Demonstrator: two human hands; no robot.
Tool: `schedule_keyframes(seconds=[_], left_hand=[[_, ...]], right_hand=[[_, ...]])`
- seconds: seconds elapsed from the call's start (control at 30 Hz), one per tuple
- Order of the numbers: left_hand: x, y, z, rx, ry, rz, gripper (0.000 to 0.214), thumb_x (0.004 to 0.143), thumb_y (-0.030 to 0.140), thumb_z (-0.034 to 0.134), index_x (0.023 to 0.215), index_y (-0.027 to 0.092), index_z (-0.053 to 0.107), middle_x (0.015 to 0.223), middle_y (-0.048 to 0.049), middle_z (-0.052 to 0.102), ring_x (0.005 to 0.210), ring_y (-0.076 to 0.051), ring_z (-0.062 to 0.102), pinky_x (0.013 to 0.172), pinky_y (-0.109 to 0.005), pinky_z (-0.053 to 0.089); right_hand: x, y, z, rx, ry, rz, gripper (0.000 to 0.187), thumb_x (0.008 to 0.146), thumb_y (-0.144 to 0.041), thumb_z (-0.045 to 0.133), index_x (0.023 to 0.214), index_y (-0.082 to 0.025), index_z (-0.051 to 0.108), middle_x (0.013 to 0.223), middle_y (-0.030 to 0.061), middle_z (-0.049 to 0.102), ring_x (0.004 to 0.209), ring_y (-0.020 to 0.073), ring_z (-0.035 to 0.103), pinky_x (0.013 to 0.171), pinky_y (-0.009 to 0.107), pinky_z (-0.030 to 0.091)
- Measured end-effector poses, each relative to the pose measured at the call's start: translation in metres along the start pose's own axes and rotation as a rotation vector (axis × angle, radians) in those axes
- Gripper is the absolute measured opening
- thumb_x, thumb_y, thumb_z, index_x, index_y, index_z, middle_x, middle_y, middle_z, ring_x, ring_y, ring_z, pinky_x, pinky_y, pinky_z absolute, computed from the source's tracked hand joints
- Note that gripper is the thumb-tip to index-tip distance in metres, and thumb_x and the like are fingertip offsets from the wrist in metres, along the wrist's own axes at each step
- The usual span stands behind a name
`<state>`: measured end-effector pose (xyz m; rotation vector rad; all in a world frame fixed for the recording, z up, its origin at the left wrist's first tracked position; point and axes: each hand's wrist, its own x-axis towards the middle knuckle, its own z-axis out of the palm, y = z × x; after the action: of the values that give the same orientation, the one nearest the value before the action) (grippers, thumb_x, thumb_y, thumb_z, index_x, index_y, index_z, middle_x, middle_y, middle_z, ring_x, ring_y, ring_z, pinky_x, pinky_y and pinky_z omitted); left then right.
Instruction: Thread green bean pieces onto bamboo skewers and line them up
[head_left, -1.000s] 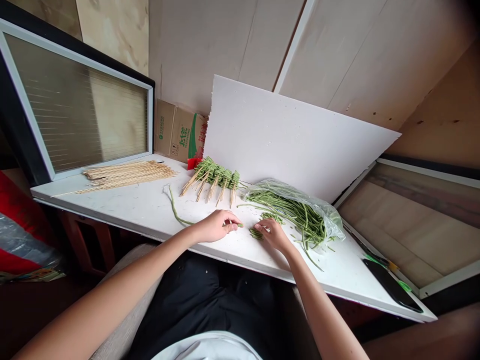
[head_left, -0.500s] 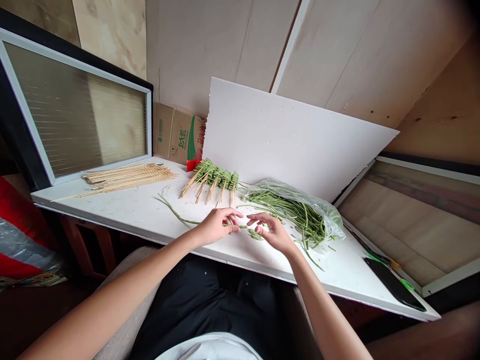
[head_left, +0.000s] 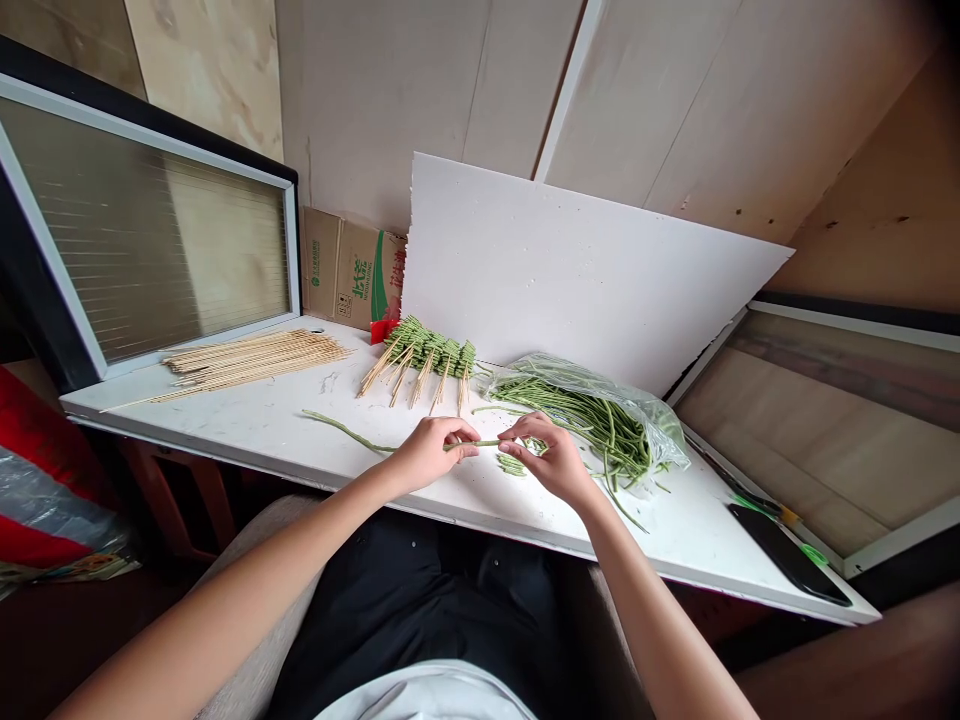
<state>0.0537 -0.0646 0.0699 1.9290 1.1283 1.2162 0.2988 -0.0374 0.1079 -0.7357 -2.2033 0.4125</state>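
A long green bean point(head_left: 346, 431) runs from the left across the table's front into both hands. My left hand point(head_left: 433, 452) is closed around it, thumb and fingers pinching near its right end. My right hand point(head_left: 549, 455) pinches the tip of the same bean, a short stretch showing between the two hands. Just under my right fingers lie short cut bean pieces point(head_left: 511, 464), partly covered by the hand. Behind the hands stands a row of skewered bean pieces point(head_left: 431, 350), their bare stick ends pointing toward me.
A clear plastic bag point(head_left: 600, 385) of long beans lies open at the right. Loose bamboo skewers point(head_left: 255, 358) are piled at the left. A black phone point(head_left: 787, 553) and green-handled scissors point(head_left: 814, 554) lie on the right end. A cardboard box point(head_left: 352, 268) and white board point(head_left: 585, 270) stand behind.
My right hand, apart from the bean before, has closed on its tip. The bean has shifted slightly left, and my left hand keeps its hold.
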Motion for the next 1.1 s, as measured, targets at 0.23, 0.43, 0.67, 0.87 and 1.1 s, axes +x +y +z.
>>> schedule_keyframes(seconds=[0.23, 0.43, 0.67, 0.87, 1.1], left_hand=[[-0.003, 0.003, 0.004, -0.005, -0.014, 0.054, 0.019, 0.090, 0.035, 0.075, 0.096, 0.017, 0.079, 0.091, -0.0071, 0.078, 0.080, -0.019, 0.069, 0.075, -0.029, 0.053], [-0.004, 0.000, 0.006, 0.074, -0.026, 0.121, 0.015, 0.091, 0.033, 0.074, 0.096, 0.019, 0.081, 0.095, -0.0066, 0.078, 0.082, -0.019, 0.066, 0.073, -0.027, 0.050], [-0.005, -0.002, 0.009, 0.013, -0.086, 0.198, 0.018, 0.089, 0.010, 0.062, 0.083, 0.017, 0.078, 0.083, -0.0051, 0.075, 0.076, -0.016, 0.065, 0.073, -0.026, 0.050], [-0.004, 0.002, 0.008, -0.123, -0.107, 0.115, 0.021, 0.087, 0.008, 0.057, 0.085, 0.014, 0.077, 0.080, -0.0055, 0.074, 0.070, -0.014, 0.064, 0.070, -0.025, 0.051], [-0.004, 0.000, 0.011, -0.155, -0.172, 0.073, 0.019, 0.090, 0.016, 0.060, 0.084, 0.014, 0.078, 0.079, -0.0066, 0.074, 0.064, -0.014, 0.063, 0.063, -0.025, 0.051]], right_hand=[[0.000, -0.007, 0.011, -0.059, -0.048, -0.099, 0.022, 0.094, -0.046, 0.074, 0.102, -0.026, 0.079, 0.093, 0.0081, 0.076, 0.096, 0.0276, 0.063, 0.087, 0.044, 0.052], [0.000, -0.009, 0.019, -0.074, -0.039, -0.105, 0.012, 0.097, -0.035, 0.071, 0.097, -0.026, 0.078, 0.088, 0.0083, 0.073, 0.095, 0.0276, 0.058, 0.083, 0.042, 0.051], [-0.002, -0.005, 0.030, 0.048, -0.037, -0.084, 0.014, 0.098, -0.025, 0.067, 0.086, -0.025, 0.075, 0.084, 0.0065, 0.070, 0.096, 0.0269, 0.056, 0.087, 0.042, 0.048], [-0.002, 0.003, 0.030, 0.239, -0.042, -0.016, 0.030, 0.094, -0.052, 0.072, 0.082, -0.024, 0.073, 0.082, 0.0068, 0.069, 0.095, 0.0271, 0.059, 0.092, 0.043, 0.046], [0.000, 0.012, 0.027, 0.306, -0.105, -0.012, 0.040, 0.092, -0.062, 0.069, 0.081, -0.023, 0.071, 0.083, 0.0062, 0.068, 0.088, 0.0252, 0.060, 0.089, 0.041, 0.046]])
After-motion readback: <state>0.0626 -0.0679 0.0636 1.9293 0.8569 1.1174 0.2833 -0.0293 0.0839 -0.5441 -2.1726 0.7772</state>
